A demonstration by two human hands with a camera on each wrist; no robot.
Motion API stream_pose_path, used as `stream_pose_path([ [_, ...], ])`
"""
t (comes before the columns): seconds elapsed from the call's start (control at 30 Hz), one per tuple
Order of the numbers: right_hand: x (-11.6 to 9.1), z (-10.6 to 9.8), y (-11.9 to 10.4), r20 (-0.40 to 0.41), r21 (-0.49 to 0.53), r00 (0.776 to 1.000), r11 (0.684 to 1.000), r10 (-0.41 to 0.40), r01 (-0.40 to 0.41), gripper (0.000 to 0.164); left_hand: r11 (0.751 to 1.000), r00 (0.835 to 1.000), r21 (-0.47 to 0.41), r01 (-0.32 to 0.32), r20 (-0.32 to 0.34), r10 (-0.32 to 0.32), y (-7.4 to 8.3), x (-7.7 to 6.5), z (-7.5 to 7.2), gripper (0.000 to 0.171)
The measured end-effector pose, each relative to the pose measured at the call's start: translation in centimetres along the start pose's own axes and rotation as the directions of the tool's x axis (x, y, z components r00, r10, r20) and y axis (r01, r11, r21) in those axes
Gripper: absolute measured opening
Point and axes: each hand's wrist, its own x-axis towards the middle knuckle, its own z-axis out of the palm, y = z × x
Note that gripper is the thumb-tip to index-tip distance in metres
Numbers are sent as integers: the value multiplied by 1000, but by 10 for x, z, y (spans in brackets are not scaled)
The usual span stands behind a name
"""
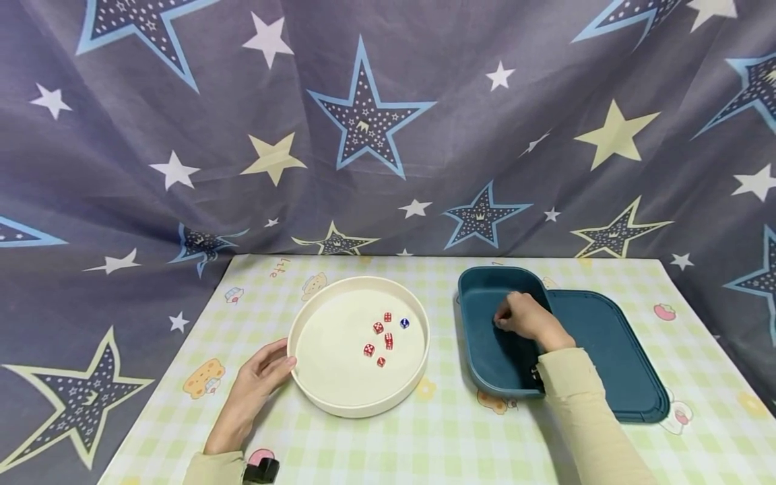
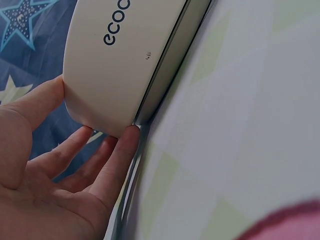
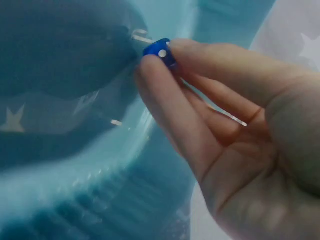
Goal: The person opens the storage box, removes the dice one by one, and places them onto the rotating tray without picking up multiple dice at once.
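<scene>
My left hand (image 1: 257,384) holds the left side of a round cream tray (image 1: 327,397), with the thumb at its rim and the fingertips against its outer wall (image 2: 120,85). On the tray lie several red dice (image 1: 378,328) and one blue die (image 1: 404,323). My right hand (image 1: 530,320) is inside a dark teal box (image 1: 494,380) with rounded corners. Between thumb and fingers it pinches another blue die (image 3: 162,53) with white pips, close to the box's inner surface. In the head view that die is hidden by the hand.
A flat teal lid (image 1: 606,343) lies to the right of the box, under my right forearm. A green-and-white checked cloth (image 1: 339,451) covers the table. Behind the table's back edge hangs a grey-blue curtain (image 1: 436,168) with stars.
</scene>
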Motion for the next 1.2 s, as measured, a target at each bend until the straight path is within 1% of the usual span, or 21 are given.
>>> stream_pose_path([
  [0.1,0,0,-3,-15,51,1000,999,-17,18,8,1000,1000,-1,1,2,-1,0,0,0,63],
  [0.17,0,-1,-6,-36,67,999,997,-23,26,8,1000,1000,-1,1,2,-1,0,0,0,63],
  [0.37,-1,-3,-18,-90,44,995,998,-43,47,7,1000,1000,-3,-12,1,12,-1,2,0,64],
  [0.57,2,-2,-33,-123,41,990,997,-66,72,7,1000,1000,-3,0,2,0,2,1,1,64],
  [0.77,3,3,-49,-134,41,987,994,-91,97,8,1000,1000,-3,20,-3,-20,4,0,1,63],
  [1.0,3,4,-69,-194,50,976,993,-93,105,8,1000,1000,-7,9,-5,-9,1,1,1,62],
  [1.2,5,5,-89,-201,63,970,987,-136,151,8,1000,1000,-12,5,-9,-6,1,1,2,63],
])
